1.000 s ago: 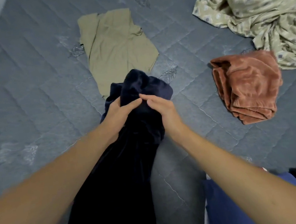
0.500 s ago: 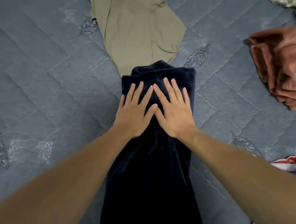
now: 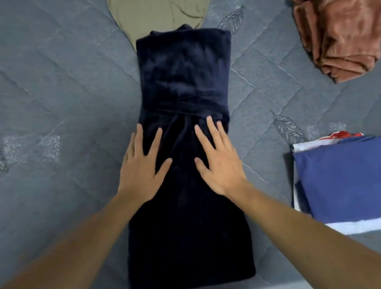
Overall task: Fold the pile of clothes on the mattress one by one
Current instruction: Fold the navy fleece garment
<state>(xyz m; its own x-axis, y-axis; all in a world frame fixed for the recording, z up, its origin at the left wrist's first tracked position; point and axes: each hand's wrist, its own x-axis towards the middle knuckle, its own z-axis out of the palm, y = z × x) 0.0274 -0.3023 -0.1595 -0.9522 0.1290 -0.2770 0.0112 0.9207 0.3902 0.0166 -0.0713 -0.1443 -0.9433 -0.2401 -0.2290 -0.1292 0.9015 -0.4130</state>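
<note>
Dim, even, cool light with no glare and only faint shadows. The forearms at 7 and 5 o'clock smear with blur. Wide-angle bending stretches the edges; the rust garment (image 3: 343, 27) at 2 o'clock looks soft.

The navy garment (image 3: 191, 192) is plush, matt fleece. Beyond it, the olive garment (image 3: 161, 2) looks thin and smooth. The mattress (image 3: 44, 90) is quilted grey cloth.

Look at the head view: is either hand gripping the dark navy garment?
No: the left hand and right hand lie flat, fingers spread, on the dark navy garment.
</note>
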